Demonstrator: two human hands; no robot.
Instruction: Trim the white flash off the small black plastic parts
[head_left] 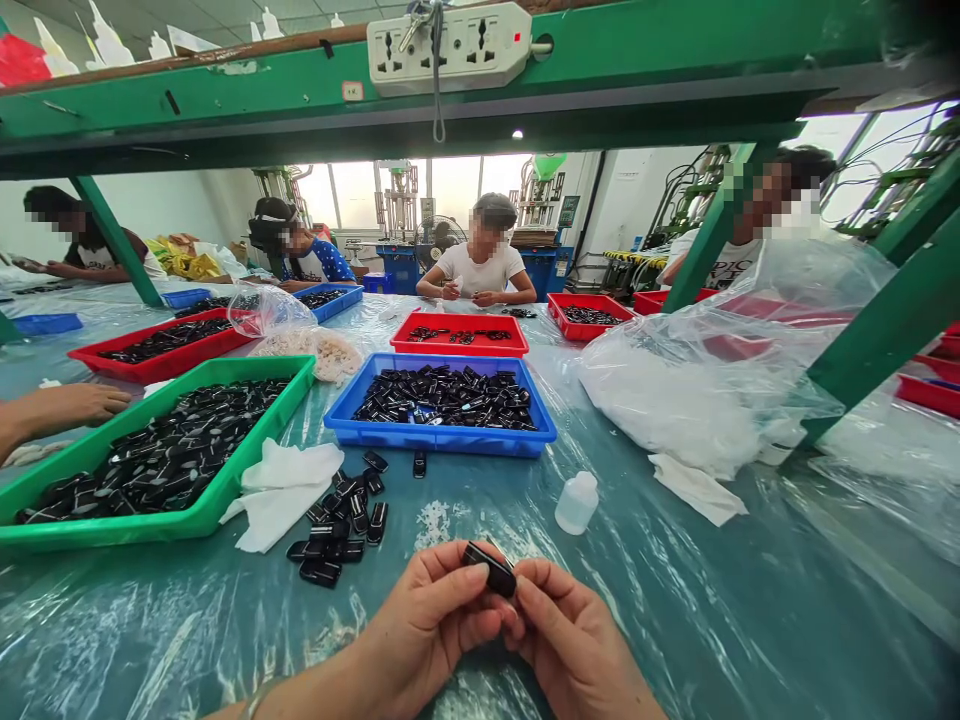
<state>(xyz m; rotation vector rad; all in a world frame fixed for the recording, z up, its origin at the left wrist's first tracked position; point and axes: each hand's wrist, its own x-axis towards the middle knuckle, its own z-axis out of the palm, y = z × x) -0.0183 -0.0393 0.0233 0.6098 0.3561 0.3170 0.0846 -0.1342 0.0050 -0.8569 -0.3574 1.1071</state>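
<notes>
Between both hands, just above the plastic-covered table, is a small glossy black plastic piece [491, 572] with rounded edges. My left hand [431, 605] grips it, thumb on top and fingers beneath. Thumb and fingers of my right hand [574, 630] pinch at its right end; whether they also hold something tiny there is hidden. Left of my hands lies a loose pile of similar black pieces [349, 515]. Small whitish clear bits [435, 522] are scattered just beyond my fingers. A little translucent bottle [576, 503] stands to the right.
A blue tray [442, 438] and a green tray [157, 528] hold many black pieces. Crumpled white tissue [289, 490] lies between them. A large clear bag [675, 390] sits at right beside a green post [892, 320]. A co-worker's hand [71, 405] rests at left.
</notes>
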